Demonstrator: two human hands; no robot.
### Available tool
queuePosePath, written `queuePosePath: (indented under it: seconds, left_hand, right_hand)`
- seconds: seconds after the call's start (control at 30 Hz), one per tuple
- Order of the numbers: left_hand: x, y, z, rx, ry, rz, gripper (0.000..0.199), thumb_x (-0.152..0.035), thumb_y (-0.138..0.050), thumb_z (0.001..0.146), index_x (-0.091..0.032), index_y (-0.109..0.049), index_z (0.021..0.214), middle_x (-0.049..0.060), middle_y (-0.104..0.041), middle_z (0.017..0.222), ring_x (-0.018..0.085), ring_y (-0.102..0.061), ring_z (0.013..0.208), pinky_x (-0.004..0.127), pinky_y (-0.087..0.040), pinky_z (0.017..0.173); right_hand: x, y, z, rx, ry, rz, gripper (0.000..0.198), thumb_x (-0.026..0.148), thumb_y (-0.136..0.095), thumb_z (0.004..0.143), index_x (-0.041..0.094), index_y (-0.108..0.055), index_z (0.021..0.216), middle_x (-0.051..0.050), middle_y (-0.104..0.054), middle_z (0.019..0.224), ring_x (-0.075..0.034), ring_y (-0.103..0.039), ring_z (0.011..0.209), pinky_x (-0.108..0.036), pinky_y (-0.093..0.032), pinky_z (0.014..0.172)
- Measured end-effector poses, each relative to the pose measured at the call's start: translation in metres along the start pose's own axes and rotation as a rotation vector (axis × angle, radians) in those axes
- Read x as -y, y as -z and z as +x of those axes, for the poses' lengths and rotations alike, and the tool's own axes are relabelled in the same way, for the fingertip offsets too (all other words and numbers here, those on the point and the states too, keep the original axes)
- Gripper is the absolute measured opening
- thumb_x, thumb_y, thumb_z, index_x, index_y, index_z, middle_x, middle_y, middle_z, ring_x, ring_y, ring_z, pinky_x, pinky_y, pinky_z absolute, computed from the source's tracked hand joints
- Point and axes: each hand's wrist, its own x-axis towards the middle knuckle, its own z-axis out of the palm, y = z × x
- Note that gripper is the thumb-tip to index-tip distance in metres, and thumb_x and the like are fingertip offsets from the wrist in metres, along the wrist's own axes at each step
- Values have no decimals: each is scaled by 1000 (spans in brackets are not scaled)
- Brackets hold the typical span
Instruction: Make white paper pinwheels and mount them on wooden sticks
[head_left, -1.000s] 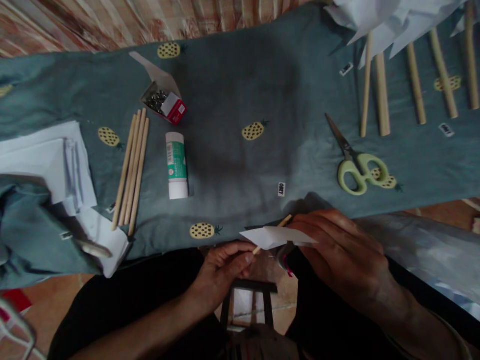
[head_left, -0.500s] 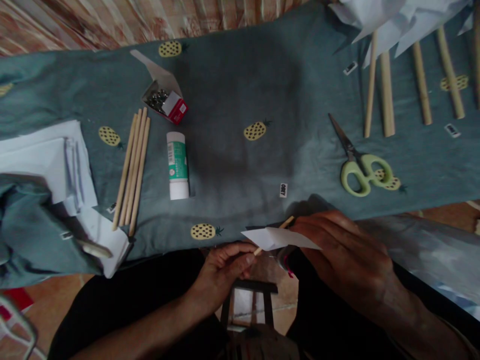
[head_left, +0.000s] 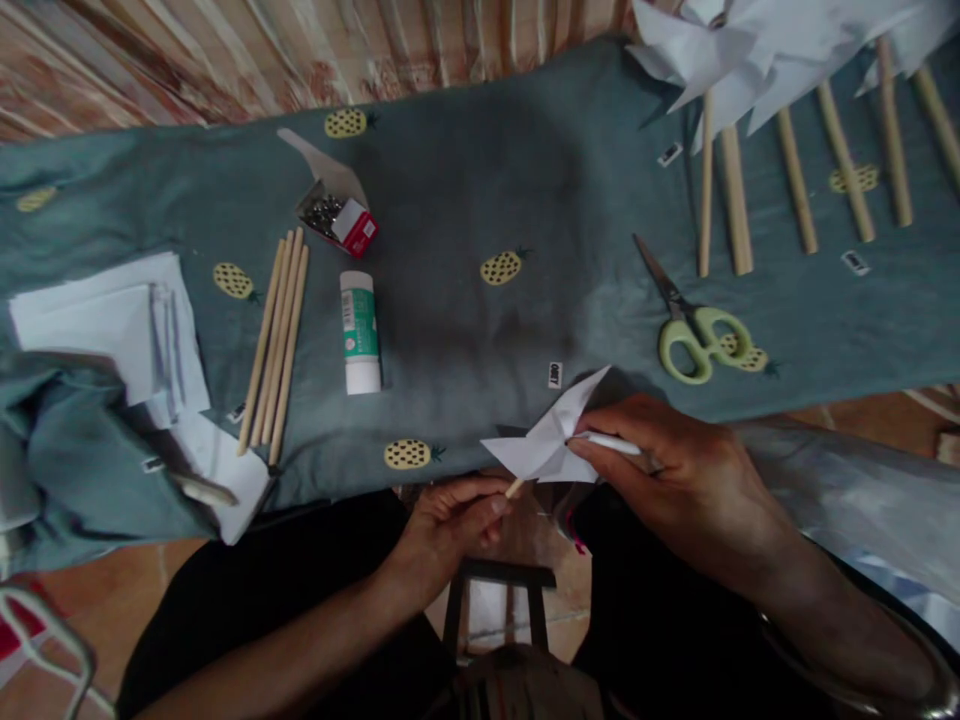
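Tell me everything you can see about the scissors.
The scissors have dark, metallic-looking blades tapering to a sharp point and two pale green looped handles, probably plastic. They lie flat on the green cloth, blades apparently closed, tip toward the cloth's far side and slanting left. One loop overlaps a printed yellow pineapple. The end of a wooden stick lies near the handles. No hand touches them; the right hand is closer to the viewer.
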Motion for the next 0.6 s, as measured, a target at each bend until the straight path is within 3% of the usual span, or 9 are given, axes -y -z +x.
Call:
queuePosePath:
  seconds: [0.3, 0.6]
  left_hand:
    - [8, -4, -2, -17, -45, -63, 40, -48, -81, 62, -16, -77, 85, 1, -64, 66, 7, -47, 52, 21, -37, 51]
    - [8, -13, -6, 12, -77, -92, 42, -47, -82, 59, -13, -76, 83, 2, -64, 70, 6, -51, 51, 21, -37, 50]
  right_hand:
    - [2, 1, 3, 36, -22, -50, 10, 23, -59, 89, 20, -68, 91, -3, -71, 83, -16, -66, 75, -26, -48, 67]
    - [-2, -1, 10, 44, -52, -46, 12, 24, -59, 85, 19, -70, 83, 0, -64, 64, -13, -55, 52, -25, -38, 52]
